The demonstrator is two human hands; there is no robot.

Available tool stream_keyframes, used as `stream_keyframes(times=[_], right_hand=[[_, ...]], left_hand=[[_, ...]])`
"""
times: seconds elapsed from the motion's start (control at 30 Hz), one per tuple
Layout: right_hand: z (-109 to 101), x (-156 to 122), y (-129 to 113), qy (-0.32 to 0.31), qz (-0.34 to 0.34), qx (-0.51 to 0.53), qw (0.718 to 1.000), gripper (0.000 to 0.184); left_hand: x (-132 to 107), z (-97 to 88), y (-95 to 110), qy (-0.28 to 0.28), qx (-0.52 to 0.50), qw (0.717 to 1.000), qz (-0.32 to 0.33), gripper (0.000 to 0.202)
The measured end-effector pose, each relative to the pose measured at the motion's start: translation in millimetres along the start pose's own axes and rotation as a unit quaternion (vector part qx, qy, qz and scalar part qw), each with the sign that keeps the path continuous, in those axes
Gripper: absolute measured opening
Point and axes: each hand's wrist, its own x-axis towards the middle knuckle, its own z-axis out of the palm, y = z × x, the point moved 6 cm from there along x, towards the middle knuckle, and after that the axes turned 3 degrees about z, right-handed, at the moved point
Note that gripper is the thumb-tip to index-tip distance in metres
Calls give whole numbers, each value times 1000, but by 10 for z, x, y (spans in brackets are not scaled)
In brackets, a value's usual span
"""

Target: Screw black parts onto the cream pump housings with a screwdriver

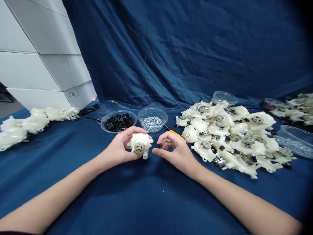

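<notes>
Motor housing [140, 143] cupped in left hand [119, 147], fingers [130, 131] curled round; right hand [174, 151] at three o'clock pinches a black part [159, 145].

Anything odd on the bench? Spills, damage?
One small thing: a tiny orange speck lies on the blue cloth in front of the bowls, unlike the white, black and silver parts; too small to identify. The black parts in one clear bowl and the screws in the other look unspilled.

Clear bowl [117, 111] of black fittings, clear bowl [153, 109] of screws, yellow screwdriver [174, 133], heap of white pump housings [227, 130], clear tub [225, 97] behind it, screw tub [295, 132] at right, more housings [31, 124] at left, blue cloth [171, 49], white cabinet [41, 58]
</notes>
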Motion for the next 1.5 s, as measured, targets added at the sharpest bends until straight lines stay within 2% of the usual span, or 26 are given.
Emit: stream_keyframes(times=[0.13, 0.3, 0.47, 0.73, 1.03, 1.17, 1.27, 1.4, 1.5], right_hand=[[7, 10, -25, -11, -9, 0, 1000, 25], [-9, 28, 59, -10, 59, 81, 995, 34], [-33, 51, 123, 4, 78, 101, 992, 40], [-75, 57, 97, 34, 67, 119, 990, 36], [-55, 37, 86, 33, 55, 98, 993, 32], [-47, 22, 93, 28, 54, 97, 993, 33], [-41, 15, 88, 25, 54, 93, 994, 32], [-45, 3, 54, 28, 43, 77, 996, 32], [-47, -9, 20, 31, 26, 52, 998, 30]], left_hand=[[-14, 36, 38, -2, 4, 1000, 1, 56], [-5, 19, 78, 19, 7, 1000, 3, 55], [7, 4, 80, 31, 13, 999, 8, 54], [-28, 69, 61, 14, 13, 1000, -9, 56], [-58, 137, 103, -21, 33, 999, 2, 52], [-72, 140, 115, -21, 42, 999, 27, 50], [-95, 124, 138, -18, 86, 994, 61, 49], [-126, 118, 214, -24, 190, 972, 135, 51], [-132, 141, 270, -44, 219, 955, 196, 54]])
